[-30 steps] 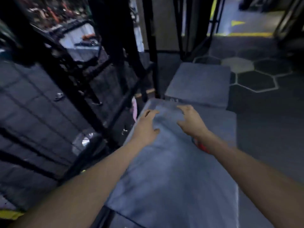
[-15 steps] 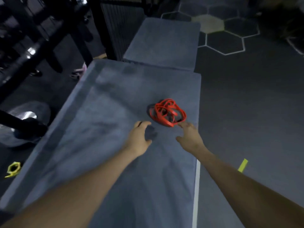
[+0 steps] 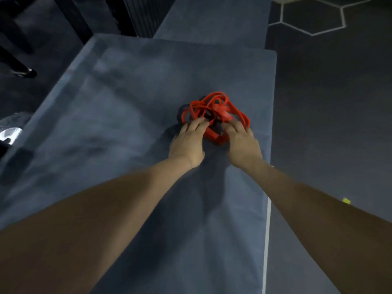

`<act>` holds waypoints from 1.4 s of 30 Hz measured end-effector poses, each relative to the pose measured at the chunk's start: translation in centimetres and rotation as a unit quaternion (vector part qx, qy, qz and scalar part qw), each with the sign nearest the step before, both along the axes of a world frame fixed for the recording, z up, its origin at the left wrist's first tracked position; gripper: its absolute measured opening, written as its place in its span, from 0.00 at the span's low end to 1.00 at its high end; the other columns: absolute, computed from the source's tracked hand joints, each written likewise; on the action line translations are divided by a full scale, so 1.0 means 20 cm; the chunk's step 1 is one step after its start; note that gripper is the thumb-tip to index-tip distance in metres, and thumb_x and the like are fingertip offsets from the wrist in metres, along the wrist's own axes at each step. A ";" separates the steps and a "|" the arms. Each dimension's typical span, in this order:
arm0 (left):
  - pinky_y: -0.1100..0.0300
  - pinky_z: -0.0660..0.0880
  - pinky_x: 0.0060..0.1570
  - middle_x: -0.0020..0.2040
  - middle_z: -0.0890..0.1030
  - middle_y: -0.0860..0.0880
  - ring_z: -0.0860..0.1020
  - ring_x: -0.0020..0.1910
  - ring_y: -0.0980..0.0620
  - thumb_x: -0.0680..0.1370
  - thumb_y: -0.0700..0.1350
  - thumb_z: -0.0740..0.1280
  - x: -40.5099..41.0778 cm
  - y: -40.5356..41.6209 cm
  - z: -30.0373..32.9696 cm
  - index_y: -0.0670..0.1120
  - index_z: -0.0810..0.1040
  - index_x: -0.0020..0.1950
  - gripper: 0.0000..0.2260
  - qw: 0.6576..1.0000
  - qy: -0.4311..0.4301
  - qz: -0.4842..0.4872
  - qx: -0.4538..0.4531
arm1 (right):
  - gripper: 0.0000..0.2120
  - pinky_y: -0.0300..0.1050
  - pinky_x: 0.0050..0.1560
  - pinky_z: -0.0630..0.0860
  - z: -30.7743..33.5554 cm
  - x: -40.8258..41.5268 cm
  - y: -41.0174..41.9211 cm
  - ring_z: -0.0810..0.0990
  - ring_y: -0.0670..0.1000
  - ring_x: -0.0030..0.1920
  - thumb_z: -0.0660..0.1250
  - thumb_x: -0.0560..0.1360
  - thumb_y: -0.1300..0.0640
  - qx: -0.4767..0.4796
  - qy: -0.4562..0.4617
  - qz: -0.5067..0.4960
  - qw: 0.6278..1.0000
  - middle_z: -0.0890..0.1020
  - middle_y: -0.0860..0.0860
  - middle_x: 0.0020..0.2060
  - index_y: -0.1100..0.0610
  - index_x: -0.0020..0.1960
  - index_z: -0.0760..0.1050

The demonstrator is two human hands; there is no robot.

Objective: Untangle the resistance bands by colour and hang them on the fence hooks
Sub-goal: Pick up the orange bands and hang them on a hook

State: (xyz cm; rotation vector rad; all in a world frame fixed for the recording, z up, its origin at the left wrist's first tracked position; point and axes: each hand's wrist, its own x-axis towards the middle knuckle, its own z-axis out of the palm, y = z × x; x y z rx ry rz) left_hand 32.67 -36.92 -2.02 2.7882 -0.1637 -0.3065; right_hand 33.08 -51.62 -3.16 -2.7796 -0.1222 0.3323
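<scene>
A tangled bundle of resistance bands (image 3: 220,109), red loops wound with darker black ones, lies on a grey-blue padded mat (image 3: 118,115) near its right edge. My left hand (image 3: 188,141) rests on the bundle's near left side, fingers reaching into the loops. My right hand (image 3: 241,143) touches the near right side, fingertips on a red strand. Whether either hand has closed on a band is hidden by the fingers and blur. No fence hooks are in view.
A second grey-blue mat (image 3: 214,18) lies beyond the first. A black metal frame and mesh fence (image 3: 135,15) stand at the upper left. Dark rubber floor with white hexagon lines (image 3: 311,20) extends to the right. A shiny object (image 3: 10,134) sits at the far left.
The camera has tilted down and closer. Both hands moved forward from the bare mat onto the near side of the bundle.
</scene>
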 end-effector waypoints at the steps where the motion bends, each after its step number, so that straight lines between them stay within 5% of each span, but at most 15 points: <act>1: 0.50 0.62 0.69 0.74 0.57 0.56 0.58 0.72 0.49 0.73 0.38 0.66 0.00 0.00 -0.02 0.54 0.59 0.74 0.32 1.000 0.013 -0.001 0.027 | 0.30 0.55 0.65 0.64 -0.01 0.01 -0.01 0.61 0.59 0.68 0.57 0.75 0.66 -0.025 0.004 0.011 1.000 0.58 0.47 0.73 0.49 0.75 0.57; 6: 0.49 0.70 0.59 0.64 0.64 0.47 0.64 0.64 0.45 0.77 0.39 0.62 -0.04 0.05 0.01 0.47 0.73 0.61 0.13 0.990 0.050 -0.021 0.127 | 0.24 0.52 0.63 0.64 0.02 -0.04 -0.02 0.65 0.61 0.66 0.54 0.76 0.67 -0.106 0.035 0.055 0.992 0.70 0.56 0.66 0.54 0.71 0.61; 9: 0.47 0.71 0.59 0.60 0.68 0.44 0.68 0.61 0.43 0.76 0.42 0.65 -0.09 0.09 0.04 0.43 0.76 0.54 0.08 0.990 0.096 -0.010 0.099 | 0.18 0.51 0.62 0.65 0.08 -0.11 -0.02 0.70 0.61 0.63 0.55 0.76 0.66 -0.128 0.051 0.063 0.988 0.77 0.58 0.59 0.57 0.64 0.69; 15: 0.64 0.65 0.55 0.52 0.71 0.44 0.72 0.52 0.47 0.74 0.41 0.69 -0.13 0.23 0.38 0.39 0.79 0.50 0.07 0.994 0.019 0.082 -0.066 | 0.12 0.50 0.61 0.65 0.39 -0.15 -0.04 0.72 0.59 0.61 0.63 0.75 0.60 0.005 0.047 -0.009 0.999 0.79 0.55 0.57 0.53 0.59 0.73; 18: 0.60 0.64 0.49 0.44 0.73 0.42 0.73 0.50 0.41 0.73 0.43 0.70 -0.14 0.34 0.66 0.43 0.77 0.42 0.05 0.988 -0.040 0.104 -0.110 | 0.14 0.52 0.62 0.70 0.68 -0.15 -0.01 0.74 0.60 0.60 0.65 0.74 0.61 0.098 0.024 -0.029 0.994 0.80 0.56 0.55 0.54 0.58 0.75; 22: 0.60 0.65 0.43 0.37 0.71 0.47 0.71 0.42 0.48 0.75 0.45 0.69 -0.22 0.48 1.11 0.45 0.72 0.39 0.08 0.965 -0.108 0.146 -0.189 | 0.13 0.52 0.60 0.72 1.10 -0.19 0.11 0.76 0.60 0.59 0.64 0.75 0.63 0.174 -0.009 -0.013 0.985 0.80 0.57 0.54 0.57 0.59 0.75; 26: 0.63 0.63 0.37 0.32 0.67 0.52 0.68 0.38 0.51 0.76 0.48 0.67 -0.37 0.65 1.52 0.41 0.72 0.38 0.13 0.955 -0.154 0.146 -0.209 | 0.12 0.46 0.56 0.69 1.52 -0.30 0.31 0.75 0.59 0.58 0.61 0.78 0.62 0.226 -0.027 0.013 0.974 0.79 0.59 0.56 0.62 0.60 0.72; 30: 0.70 0.65 0.32 0.30 0.68 0.51 0.66 0.30 0.57 0.77 0.46 0.66 -0.58 0.83 1.86 0.41 0.72 0.38 0.11 0.940 -0.177 0.162 -0.241 | 0.09 0.47 0.51 0.71 1.88 -0.45 0.54 0.78 0.57 0.50 0.60 0.78 0.64 0.275 -0.063 0.056 0.958 0.80 0.57 0.46 0.63 0.56 0.74; 34: 0.66 0.66 0.34 0.30 0.72 0.50 0.69 0.29 0.60 0.76 0.51 0.66 -0.78 1.04 2.16 0.45 0.74 0.37 0.12 0.931 -0.201 0.163 -0.258 | 0.11 0.38 0.49 0.70 2.17 -0.59 0.75 0.76 0.48 0.47 0.60 0.78 0.64 0.309 -0.086 0.087 0.943 0.77 0.49 0.44 0.61 0.58 0.77; 36: 0.58 0.70 0.39 0.33 0.76 0.51 0.73 0.36 0.53 0.74 0.59 0.66 -0.87 1.13 2.30 0.50 0.78 0.38 0.13 0.924 -0.222 0.176 -0.255 | 0.11 0.36 0.47 0.68 2.28 -0.67 0.83 0.76 0.48 0.46 0.60 0.78 0.65 0.322 -0.094 0.084 0.938 0.77 0.49 0.43 0.61 0.58 0.77; 39: 0.70 0.66 0.36 0.33 0.72 0.53 0.70 0.35 0.55 0.77 0.51 0.64 -1.03 1.22 2.47 0.44 0.77 0.42 0.12 0.922 -0.214 0.179 -0.267 | 0.11 0.45 0.50 0.72 2.40 -0.77 0.94 0.76 0.50 0.45 0.58 0.78 0.65 0.362 -0.095 0.061 0.925 0.77 0.52 0.42 0.63 0.57 0.76; 42: 0.71 0.66 0.36 0.31 0.72 0.55 0.71 0.33 0.59 0.80 0.47 0.61 -1.16 1.30 2.54 0.44 0.73 0.37 0.13 0.901 -0.225 0.209 -0.306 | 0.10 0.44 0.48 0.73 2.46 -0.86 1.01 0.76 0.50 0.43 0.57 0.79 0.65 0.416 -0.092 0.007 0.905 0.77 0.54 0.43 0.64 0.57 0.75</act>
